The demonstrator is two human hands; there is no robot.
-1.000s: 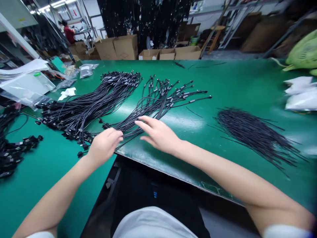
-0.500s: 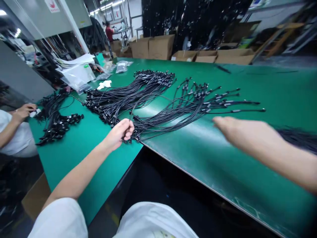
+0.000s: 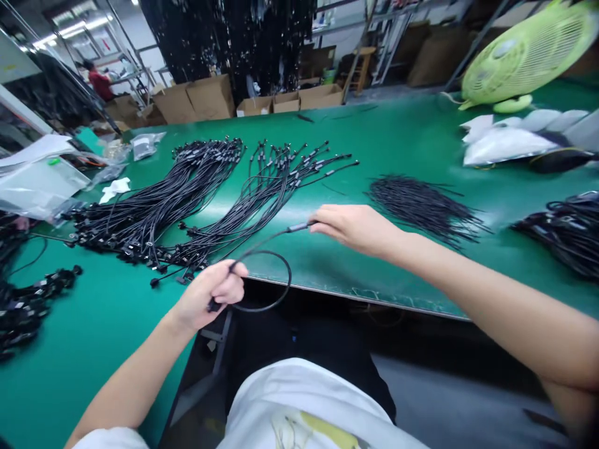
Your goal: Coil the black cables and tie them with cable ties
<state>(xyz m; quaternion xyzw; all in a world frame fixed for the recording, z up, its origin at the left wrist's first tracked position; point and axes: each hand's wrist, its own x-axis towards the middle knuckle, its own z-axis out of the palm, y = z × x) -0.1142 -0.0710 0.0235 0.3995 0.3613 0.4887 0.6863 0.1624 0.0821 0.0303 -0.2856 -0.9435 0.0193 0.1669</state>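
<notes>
A single black cable [image 3: 289, 279] runs between my hands and hangs in a loop beside the left one, above the table's front edge. My left hand [image 3: 215, 293] is closed round it, with a black connector poking out below the fingers. My right hand [image 3: 341, 227] pinches the cable's other end, just past a grey sleeve. Behind my hands lies a loose bunch of black cables [image 3: 262, 206], fanned out at its far end. To its left is a thicker bundle of similar cables [image 3: 173, 187].
Short thin black strips [image 3: 418, 206] lie in a pile right of my right hand. Farther right are a dark cable bundle [image 3: 568, 234], white plastic bags [image 3: 508, 144] and a green fan [image 3: 524, 56]. More connectors [image 3: 37, 293] lie at left. Cardboard boxes [image 3: 210, 100] stand behind the green table [image 3: 402, 125].
My view has swung right, bringing the fan and strip pile into sight. My right hand has come in towards the left and now grips the cable's end; the cable has looped.
</notes>
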